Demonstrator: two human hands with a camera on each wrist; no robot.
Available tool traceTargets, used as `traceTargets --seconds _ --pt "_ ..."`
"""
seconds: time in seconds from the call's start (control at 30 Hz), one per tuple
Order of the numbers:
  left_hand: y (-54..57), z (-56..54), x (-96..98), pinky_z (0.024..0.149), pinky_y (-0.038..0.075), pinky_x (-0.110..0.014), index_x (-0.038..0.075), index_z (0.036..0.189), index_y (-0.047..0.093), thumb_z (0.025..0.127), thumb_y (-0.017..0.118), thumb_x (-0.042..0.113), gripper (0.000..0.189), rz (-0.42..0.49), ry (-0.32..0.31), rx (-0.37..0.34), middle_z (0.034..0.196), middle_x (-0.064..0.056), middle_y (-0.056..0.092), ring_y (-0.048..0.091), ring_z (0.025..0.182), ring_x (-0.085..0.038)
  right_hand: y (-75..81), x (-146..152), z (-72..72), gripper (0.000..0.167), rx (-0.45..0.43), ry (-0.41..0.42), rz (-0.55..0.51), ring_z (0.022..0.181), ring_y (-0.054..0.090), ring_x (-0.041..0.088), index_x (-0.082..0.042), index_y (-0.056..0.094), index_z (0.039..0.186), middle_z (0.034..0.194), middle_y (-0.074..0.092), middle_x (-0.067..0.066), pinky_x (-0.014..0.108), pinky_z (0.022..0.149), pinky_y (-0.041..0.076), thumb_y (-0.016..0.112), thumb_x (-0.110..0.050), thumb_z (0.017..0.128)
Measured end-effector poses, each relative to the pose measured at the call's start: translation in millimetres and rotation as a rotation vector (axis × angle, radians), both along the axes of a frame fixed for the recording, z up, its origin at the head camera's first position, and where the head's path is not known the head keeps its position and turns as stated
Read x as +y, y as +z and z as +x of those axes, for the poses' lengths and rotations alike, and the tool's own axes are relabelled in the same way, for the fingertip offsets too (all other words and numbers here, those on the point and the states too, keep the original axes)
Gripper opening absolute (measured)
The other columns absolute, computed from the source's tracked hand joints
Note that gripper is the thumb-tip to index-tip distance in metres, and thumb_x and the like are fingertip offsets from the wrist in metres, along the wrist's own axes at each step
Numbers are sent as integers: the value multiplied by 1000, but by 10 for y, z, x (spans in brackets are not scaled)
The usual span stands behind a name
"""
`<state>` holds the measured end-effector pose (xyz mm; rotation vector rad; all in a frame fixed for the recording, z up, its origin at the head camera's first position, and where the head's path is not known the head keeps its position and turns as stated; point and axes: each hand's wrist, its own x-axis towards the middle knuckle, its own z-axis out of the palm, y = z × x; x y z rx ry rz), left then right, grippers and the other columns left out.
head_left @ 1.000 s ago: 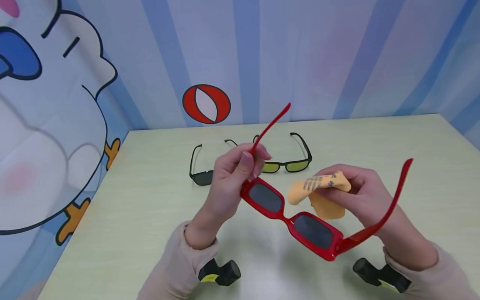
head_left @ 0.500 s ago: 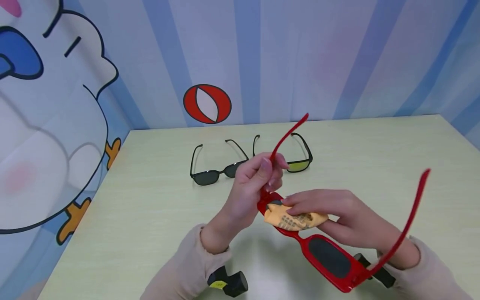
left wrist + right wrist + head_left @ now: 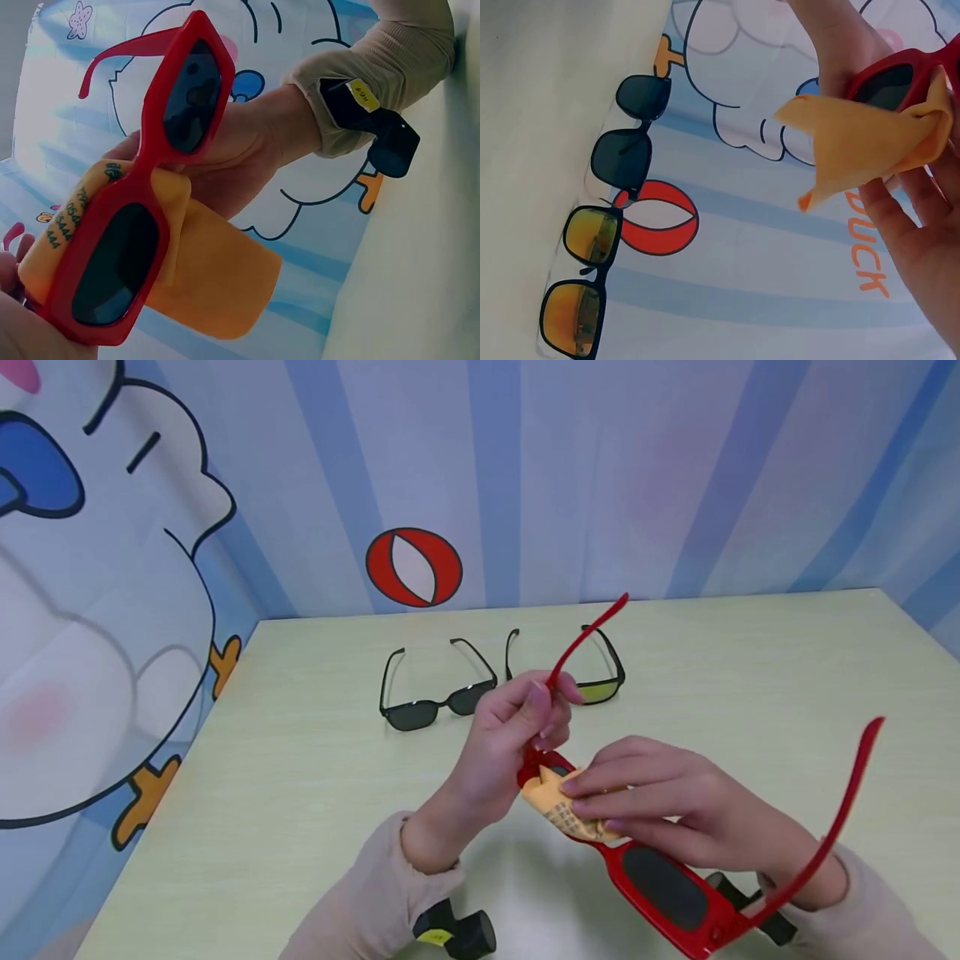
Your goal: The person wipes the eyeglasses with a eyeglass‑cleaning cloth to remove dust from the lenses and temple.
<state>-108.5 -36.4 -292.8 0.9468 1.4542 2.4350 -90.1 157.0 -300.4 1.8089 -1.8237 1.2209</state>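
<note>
Red-framed sunglasses [image 3: 663, 889] with dark lenses are held in the air above the table, temples unfolded. My left hand [image 3: 510, 747] grips them at the left hinge and temple. A yellow-orange cloth [image 3: 566, 806] with dark printed characters lies over the left lens, pinched in the fingers of my right hand [image 3: 667, 797]. The left wrist view shows the cloth [image 3: 225, 277] hanging behind the sunglasses [image 3: 146, 176]. In the right wrist view, the cloth [image 3: 855, 142] is bunched against the frame, covering part of the red sunglasses [image 3: 885, 86].
Behind my hands on the pale table [image 3: 285, 793] stand black dark-lensed sunglasses [image 3: 412, 715]. Beside them are black glasses with yellow-green lenses [image 3: 597, 693], partly hidden by my left hand. A striped, cartoon-printed backdrop [image 3: 600, 485] rises along the back and left.
My right hand has brought the cloth left onto the left lens and shifted slightly along it. The red sunglasses have moved right and down with my left hand.
</note>
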Motion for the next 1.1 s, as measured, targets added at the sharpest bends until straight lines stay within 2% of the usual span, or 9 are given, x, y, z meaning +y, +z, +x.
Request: traceTargets --seconds 0.07,0.17,0.33,0.47,0.57,0.63,0.83,0.9,1.1 --pt "-11 2 14 57 28 -22 -23 101 39 89 54 45 70 -7 3 14 64 1 39 35 60 -12 6 -22 9 25 25 28 8 106 55 25 4 64 112 115 61 15 27 95 42 59 -8 91" --pt "-21 6 26 56 28 -22 -24 102 39 89 54 45 72 -14 9 11 64 1 40 35 60 -11 6 -47 15 24 88 53 31 109 56 26 6 62 113 117 60 17 30 97 41 53 -5 93" --pt "-23 23 36 53 26 -21 -23 101 40 88 54 46 72 -30 5 -5 65 2 40 35 60 -11 -5 -48 49 31 73 61 111 119 51 25 6 57 122 124 56 16 31 102 36 51 -8 95" --pt "-24 24 44 51 25 -22 -22 100 42 87 54 46 71 -52 23 -6 65 1 39 34 61 -12 -29 -59 71 33 95 -45 129 119 52 25 4 58 121 122 59 15 28 102 35 55 -15 95" --pt "-34 27 58 51 27 -22 -22 100 42 86 55 47 71 -67 9 -12 66 1 38 34 61 -12 -45 -78 76 31 139 -135 131 114 55 25 3 60 119 119 61 13 27 99 38 51 -17 97" --pt "-41 34 65 51 29 -22 -22 100 42 86 55 47 72 -77 -4 -17 66 1 38 34 61 -13 -45 -84 90 31 135 -180 151 112 57 24 2 61 120 118 62 11 25 97 40 50 -18 97" --pt "-54 39 74 55 32 -22 -22 99 40 87 56 47 72 -77 -30 -16 67 1 38 35 61 -13 -24 -100 133 31 137 -283 163 99 59 20 -2 64 113 109 65 6 24 87 47 42 -18 99" --pt "-53 41 70 56 32 -21 -22 99 40 87 56 47 72 -80 -36 -13 68 1 39 35 61 -13 -14 -114 125 30 161 -303 127 93 57 18 -3 66 109 104 66 5 22 82 49 40 -14 98" --pt "-40 41 47 55 31 -22 -19 96 40 87 54 46 67 -69 -35 -22 64 1 36 35 59 -12 -1 -114 121 33 151 -409 124 79 52 11 -8 66 100 93 64 -1 16 71 46 34 -15 99"
